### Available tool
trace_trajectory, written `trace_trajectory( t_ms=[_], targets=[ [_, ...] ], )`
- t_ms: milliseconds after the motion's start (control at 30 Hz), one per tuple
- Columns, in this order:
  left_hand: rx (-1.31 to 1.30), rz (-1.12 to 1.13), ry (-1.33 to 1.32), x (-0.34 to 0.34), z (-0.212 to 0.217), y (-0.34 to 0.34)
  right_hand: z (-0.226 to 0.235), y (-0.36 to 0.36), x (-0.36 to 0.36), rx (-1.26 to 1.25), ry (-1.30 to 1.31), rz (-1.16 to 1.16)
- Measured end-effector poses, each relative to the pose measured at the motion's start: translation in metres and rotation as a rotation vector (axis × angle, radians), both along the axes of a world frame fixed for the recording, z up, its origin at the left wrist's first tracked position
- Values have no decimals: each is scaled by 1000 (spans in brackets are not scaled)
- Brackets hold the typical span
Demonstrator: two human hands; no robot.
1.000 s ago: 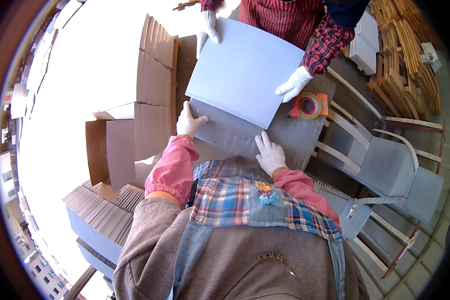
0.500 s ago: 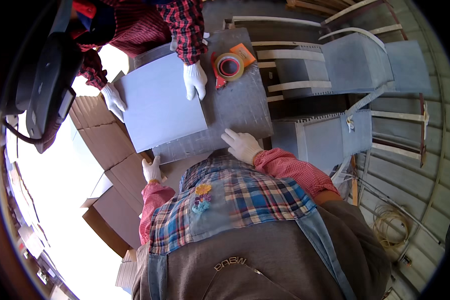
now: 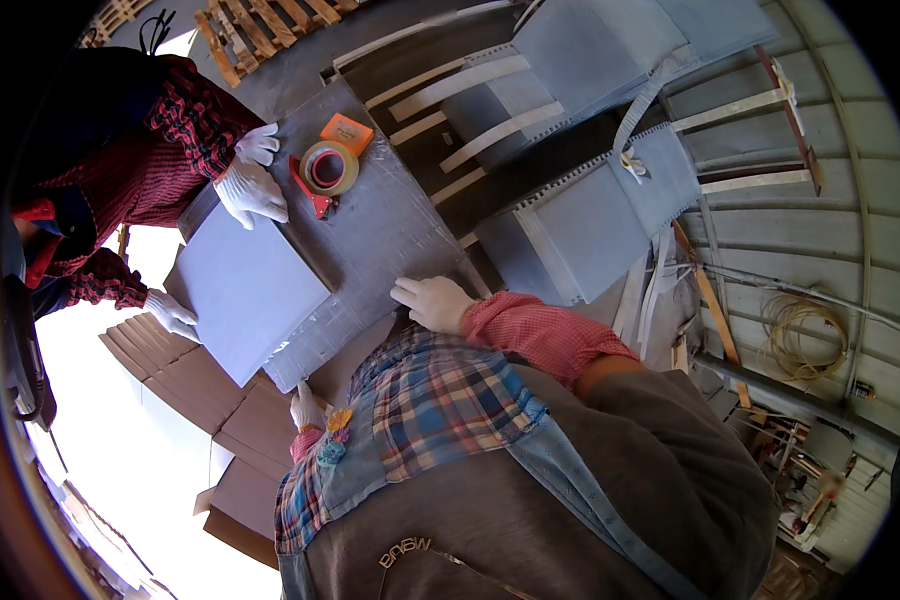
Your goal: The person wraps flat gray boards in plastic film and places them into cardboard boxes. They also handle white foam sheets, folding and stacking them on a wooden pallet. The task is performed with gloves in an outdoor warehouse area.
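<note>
My right hand (image 3: pixel 432 303), in a white glove, rests on the near edge of the grey worktable (image 3: pixel 390 215), fingers loosely bent and holding nothing. By the table's near left corner is my left hand (image 3: pixel 308 408), also gloved; its fingers point up, apart from any object, and part of it is hidden by my apron. A flat pale grey-white sheet (image 3: pixel 245 290) lies on the table's left part. A co-worker's gloved hand (image 3: pixel 248 190) presses on its far edge, and the co-worker's other hand (image 3: pixel 173 315) is at its left edge.
A red tape dispenser with a tape roll (image 3: pixel 328 172) lies beside an orange packet (image 3: pixel 347 133) on the table. Brown cardboard (image 3: pixel 200 380) stands at the left. Grey panels (image 3: pixel 600 230) with pale straps are on the right; a wooden pallet (image 3: pixel 260 30) lies beyond.
My view has turned, so the table appears shifted left and tilted. The fingers of my right hand are more bent. The co-worker's right-side hand has moved to the sheet's far corner.
</note>
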State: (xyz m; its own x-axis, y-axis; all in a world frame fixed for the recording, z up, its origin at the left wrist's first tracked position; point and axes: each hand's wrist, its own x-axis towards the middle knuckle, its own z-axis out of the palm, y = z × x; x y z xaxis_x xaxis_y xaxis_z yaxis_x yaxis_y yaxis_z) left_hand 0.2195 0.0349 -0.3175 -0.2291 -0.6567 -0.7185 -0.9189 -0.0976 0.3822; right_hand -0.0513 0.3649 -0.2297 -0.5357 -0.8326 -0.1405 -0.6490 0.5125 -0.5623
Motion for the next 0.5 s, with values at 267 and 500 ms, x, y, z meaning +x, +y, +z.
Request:
trace_trajectory(
  t_ms=[267, 500],
  targets=[
    [182, -89, 67, 66, -112, 27, 3, 74, -19, 45, -155, -196],
    [261, -301, 35, -20, -63, 102, -46, 197, -3, 82, -100, -699]
  ],
)
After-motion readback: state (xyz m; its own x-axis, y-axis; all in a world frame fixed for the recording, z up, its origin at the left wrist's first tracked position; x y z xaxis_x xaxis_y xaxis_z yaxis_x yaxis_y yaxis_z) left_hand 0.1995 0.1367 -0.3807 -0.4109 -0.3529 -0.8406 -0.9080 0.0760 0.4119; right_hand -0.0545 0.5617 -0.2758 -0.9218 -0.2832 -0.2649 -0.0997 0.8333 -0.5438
